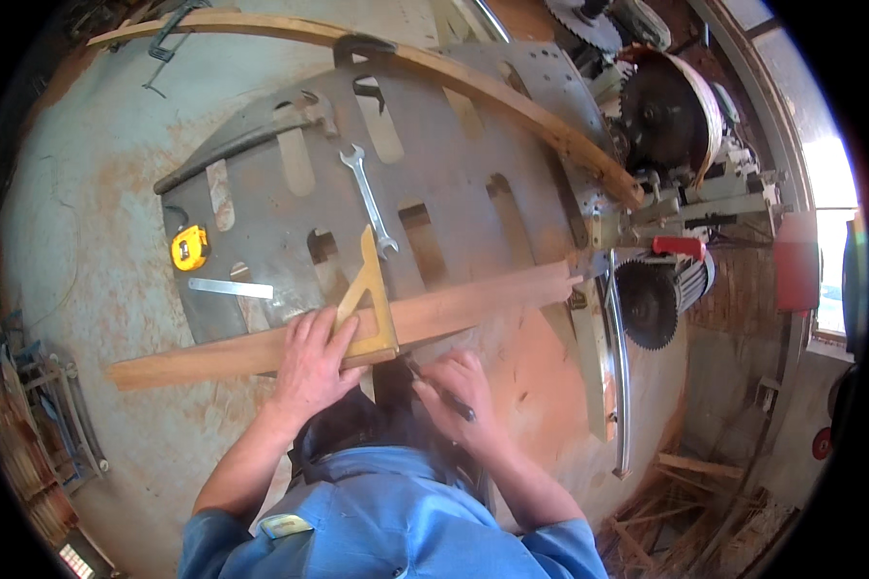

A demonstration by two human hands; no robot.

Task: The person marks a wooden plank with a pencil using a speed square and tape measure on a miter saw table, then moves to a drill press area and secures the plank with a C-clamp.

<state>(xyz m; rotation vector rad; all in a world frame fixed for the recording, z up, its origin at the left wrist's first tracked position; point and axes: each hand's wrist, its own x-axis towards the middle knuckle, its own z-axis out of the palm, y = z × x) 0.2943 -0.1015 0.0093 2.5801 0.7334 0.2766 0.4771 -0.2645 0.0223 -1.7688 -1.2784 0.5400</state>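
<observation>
A long wooden board (pixel 454 311) lies across the near edge of the grey slotted metal table (pixel 270 212). On it rests a yellow triangular square (pixel 383 328), its thick edge against the board's near side. My left hand (pixel 311 362) is closed over the board and the square's left corner, holding them together. Just right of the square, my right hand (pixel 457 396) grips a slim dark marking tool (pixel 460 407), whose tip points toward the square's near corner. Exactly what kind of tool it is, I cannot make out.
On the table lie an open-end wrench (pixel 368 201), a hammer (pixel 251 142), a yellow tape measure (pixel 190 248) and a steel ruler (pixel 230 288). A long curved wooden strip (pixel 473 82) spans the far side. Circular saw blades (pixel 647 304) stand at the right.
</observation>
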